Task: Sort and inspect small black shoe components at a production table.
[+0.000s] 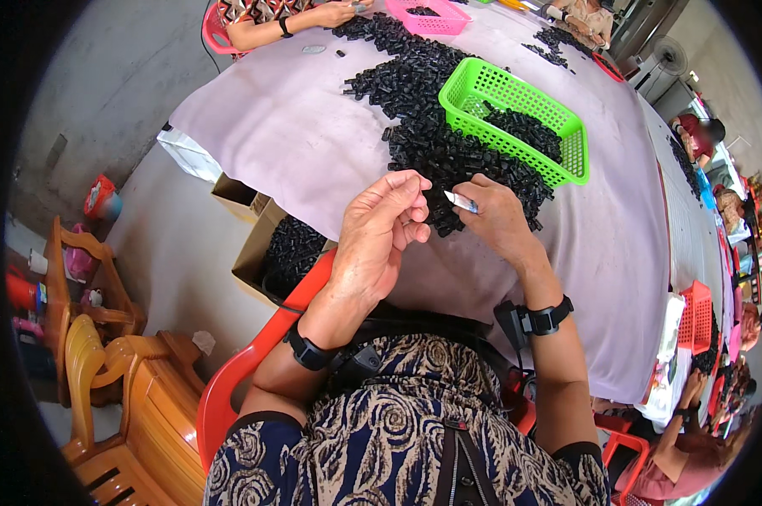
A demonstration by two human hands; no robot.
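Note:
In front of my body, over the table's near edge, both hands are raised close together. My left hand [379,228] has its thumb and forefinger pinched together, the other fingers curled; whatever lies between them is too small to make out. Just to its right, my right hand [500,218] grips a small white, pen-like tool [461,201] whose pale tip points toward my left hand. Behind the hands spreads a heap of small black plastic pieces [431,152]. A green perforated basket [579,135] stands on the heap's right side with more black pieces inside.
A pale cloth covers the table [288,110]. Below its left edge, a cardboard box [254,253] holds black pieces. A pink basket [436,25] stands at the far side, near another person's hands [334,14]. Wooden chairs [136,379] stand at left; a red basket [695,316] at right.

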